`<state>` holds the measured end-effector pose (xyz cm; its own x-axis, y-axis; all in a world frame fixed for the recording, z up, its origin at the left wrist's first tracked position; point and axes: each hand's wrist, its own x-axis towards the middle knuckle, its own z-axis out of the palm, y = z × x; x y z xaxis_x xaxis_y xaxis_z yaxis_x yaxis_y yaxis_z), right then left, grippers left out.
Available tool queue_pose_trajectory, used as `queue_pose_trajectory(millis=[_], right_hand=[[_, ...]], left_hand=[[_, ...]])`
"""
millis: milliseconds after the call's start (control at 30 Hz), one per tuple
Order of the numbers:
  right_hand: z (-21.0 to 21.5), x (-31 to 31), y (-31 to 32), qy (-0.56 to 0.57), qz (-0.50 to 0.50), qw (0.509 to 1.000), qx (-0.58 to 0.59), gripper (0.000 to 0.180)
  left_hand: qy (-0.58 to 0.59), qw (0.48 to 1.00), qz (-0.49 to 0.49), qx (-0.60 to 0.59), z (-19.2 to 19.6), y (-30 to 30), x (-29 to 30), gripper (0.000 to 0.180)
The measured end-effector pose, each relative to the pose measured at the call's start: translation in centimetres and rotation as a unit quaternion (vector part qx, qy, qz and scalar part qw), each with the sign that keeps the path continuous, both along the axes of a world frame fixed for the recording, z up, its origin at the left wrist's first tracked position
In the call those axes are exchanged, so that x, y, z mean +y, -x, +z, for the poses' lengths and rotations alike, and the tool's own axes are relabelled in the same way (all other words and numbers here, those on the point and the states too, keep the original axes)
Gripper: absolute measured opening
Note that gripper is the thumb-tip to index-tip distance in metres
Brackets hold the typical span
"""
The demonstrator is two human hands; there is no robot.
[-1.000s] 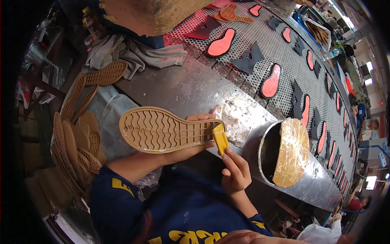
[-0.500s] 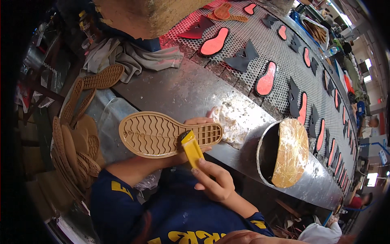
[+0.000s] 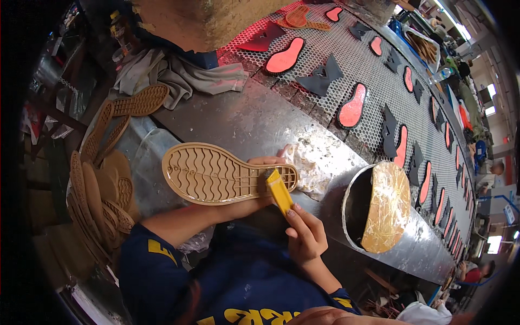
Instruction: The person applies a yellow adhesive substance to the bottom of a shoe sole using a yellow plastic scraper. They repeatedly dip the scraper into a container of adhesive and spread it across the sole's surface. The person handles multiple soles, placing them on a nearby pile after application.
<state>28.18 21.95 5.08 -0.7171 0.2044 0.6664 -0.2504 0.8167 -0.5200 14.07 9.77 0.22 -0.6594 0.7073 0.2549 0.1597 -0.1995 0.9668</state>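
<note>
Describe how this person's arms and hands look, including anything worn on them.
The left sleeve and right sleeve are short and navy, with yellow markings. Both forearms are bare. The right hand wears no glove, nor do the visible fingers of the left hand.

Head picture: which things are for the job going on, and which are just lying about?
For the job:
tan shoe sole, in the left hand
yellow-handled brush, in the right hand
piled tan soles, probably

Lying about, it seems:
grey cloth
pink-and-black soles
</note>
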Motion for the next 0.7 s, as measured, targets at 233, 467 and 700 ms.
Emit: queue_pose_trajectory(millis=[233, 467, 700], right_hand=[[-0.1, 1.2, -1.1, -0.001, -0.056, 0.998, -0.008, 0.028], [-0.1, 2.0, -1.7, -0.012, -0.083, 0.996, -0.022, 0.026], [0.2, 2.3, -3.1, 0.001, -0.042, 0.999, -0.019, 0.025]], left_hand=[[0.132, 0.979, -0.013, 0.152, 2.6, -0.3, 0.7, 0.067], [0.048, 0.998, 0.011, 0.048, 1.2, -1.5, 1.4, 0.065], [0.043, 0.999, -0.013, 0.026, 1.8, -1.8, 2.1, 0.061]])
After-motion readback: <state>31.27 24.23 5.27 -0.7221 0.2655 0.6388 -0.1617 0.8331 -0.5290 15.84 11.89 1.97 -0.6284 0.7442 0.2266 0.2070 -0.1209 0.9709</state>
